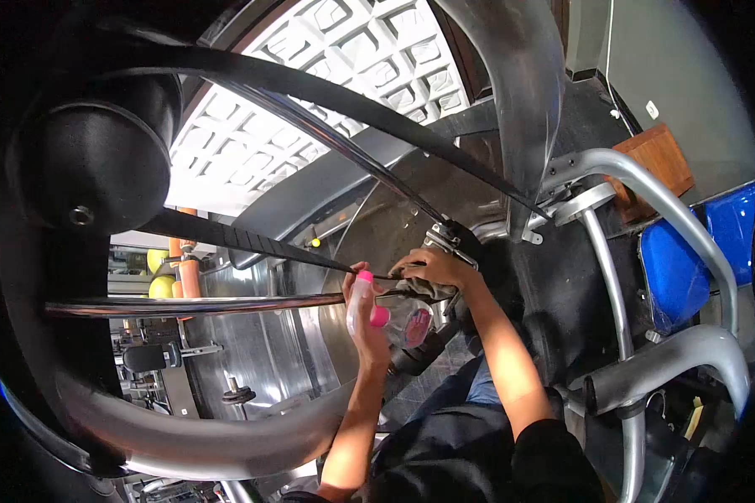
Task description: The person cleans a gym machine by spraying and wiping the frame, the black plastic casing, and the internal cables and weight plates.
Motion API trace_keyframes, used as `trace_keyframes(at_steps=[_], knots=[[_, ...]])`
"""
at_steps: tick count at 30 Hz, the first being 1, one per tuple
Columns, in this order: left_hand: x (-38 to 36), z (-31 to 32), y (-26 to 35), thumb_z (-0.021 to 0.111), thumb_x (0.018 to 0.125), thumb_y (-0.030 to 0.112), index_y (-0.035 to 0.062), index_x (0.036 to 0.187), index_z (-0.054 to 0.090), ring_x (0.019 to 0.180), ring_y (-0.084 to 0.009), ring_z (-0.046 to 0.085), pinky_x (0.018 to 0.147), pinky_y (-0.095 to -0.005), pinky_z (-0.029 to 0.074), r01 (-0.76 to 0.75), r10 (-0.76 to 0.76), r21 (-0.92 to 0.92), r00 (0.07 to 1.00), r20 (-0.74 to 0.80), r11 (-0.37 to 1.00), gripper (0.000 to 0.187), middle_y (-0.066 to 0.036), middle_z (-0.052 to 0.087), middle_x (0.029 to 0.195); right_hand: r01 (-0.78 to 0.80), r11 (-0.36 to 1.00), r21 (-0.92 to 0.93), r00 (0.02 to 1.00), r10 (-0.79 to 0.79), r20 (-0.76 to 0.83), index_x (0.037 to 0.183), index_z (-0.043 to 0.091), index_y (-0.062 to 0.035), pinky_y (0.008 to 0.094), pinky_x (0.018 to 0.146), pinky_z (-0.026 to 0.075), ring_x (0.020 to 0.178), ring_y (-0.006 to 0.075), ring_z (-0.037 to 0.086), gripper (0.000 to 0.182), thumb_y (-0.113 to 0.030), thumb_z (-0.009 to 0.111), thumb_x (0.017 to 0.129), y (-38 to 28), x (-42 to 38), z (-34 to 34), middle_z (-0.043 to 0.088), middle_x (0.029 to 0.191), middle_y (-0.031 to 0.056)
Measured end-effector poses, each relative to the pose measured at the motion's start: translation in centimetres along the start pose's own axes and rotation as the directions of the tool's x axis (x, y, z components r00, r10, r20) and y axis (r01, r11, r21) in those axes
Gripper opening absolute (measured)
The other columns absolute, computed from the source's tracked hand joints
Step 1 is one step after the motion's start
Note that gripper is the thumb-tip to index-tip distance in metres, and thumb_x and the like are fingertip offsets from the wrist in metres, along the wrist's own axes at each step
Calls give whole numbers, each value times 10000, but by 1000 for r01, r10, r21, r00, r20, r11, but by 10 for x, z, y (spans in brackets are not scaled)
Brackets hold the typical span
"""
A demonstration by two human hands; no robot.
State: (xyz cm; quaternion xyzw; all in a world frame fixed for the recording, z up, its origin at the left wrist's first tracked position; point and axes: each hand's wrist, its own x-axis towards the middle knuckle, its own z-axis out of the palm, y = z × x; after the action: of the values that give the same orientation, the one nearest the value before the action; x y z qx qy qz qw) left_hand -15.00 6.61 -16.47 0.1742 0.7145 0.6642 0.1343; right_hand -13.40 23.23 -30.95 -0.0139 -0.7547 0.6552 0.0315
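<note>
My left hand [364, 312] is wrapped round a clear spray bottle [401, 325] with pink parts, tilted beside a chrome rod. My right hand [434, 267] presses a dark grey cloth [429, 288] near the end of a black strap [252, 243], its fingers bent over the fabric. Just beyond the cloth is a metal bracket [449, 239] where the chrome guide rods [327, 138] meet. The bottle and the cloth are close together. My left fingers partly cover the bottle.
Large curved grey machine frame tubes [218, 440] surround me, with a black roller [96, 168] at the left. To the right stand a silver bent tube [667, 189], a wooden box [653, 168] and a blue plastic-covered object [684, 268]. Other gym equipment [147, 359] lies beyond the frame.
</note>
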Motion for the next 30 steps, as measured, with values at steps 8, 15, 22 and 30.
trace_keyframes(at_steps=[8,15,22,30], knots=[[-2,10,15,532,938,376,-1,1300,516,1028,-152,484,955,-317,339,58,-58,4,998,-29,998,523,-58,508,1181,-290,947,-138,957,283,-71,1126,712,-156,360,883,495,1010,272,667,338,-351,604,872,89,8,13,714,1073,94],[-2,7,15,542,944,439,-28,1228,550,1045,-177,515,923,-356,400,6,-14,170,999,46,985,547,-76,433,1316,-285,885,-368,958,273,-86,1076,704,-163,400,819,501,943,321,663,324,-394,568,894,90,14,12,705,1008,108],[-1,9,19,555,937,409,7,1373,462,965,-149,507,965,-329,346,-5,-18,215,994,104,977,600,-53,534,1041,-240,971,18,963,236,133,1219,677,-103,356,851,498,939,217,666,459,-446,603,923,28,6,-2,722,1025,99],[1,1,20,579,948,326,-39,1045,641,1105,-186,510,904,-322,433,-49,46,211,999,18,976,384,-98,489,1258,-193,819,540,708,497,-501,1141,662,-11,335,874,454,973,201,627,476,-407,697,879,31,-55,57,688,1025,98]])
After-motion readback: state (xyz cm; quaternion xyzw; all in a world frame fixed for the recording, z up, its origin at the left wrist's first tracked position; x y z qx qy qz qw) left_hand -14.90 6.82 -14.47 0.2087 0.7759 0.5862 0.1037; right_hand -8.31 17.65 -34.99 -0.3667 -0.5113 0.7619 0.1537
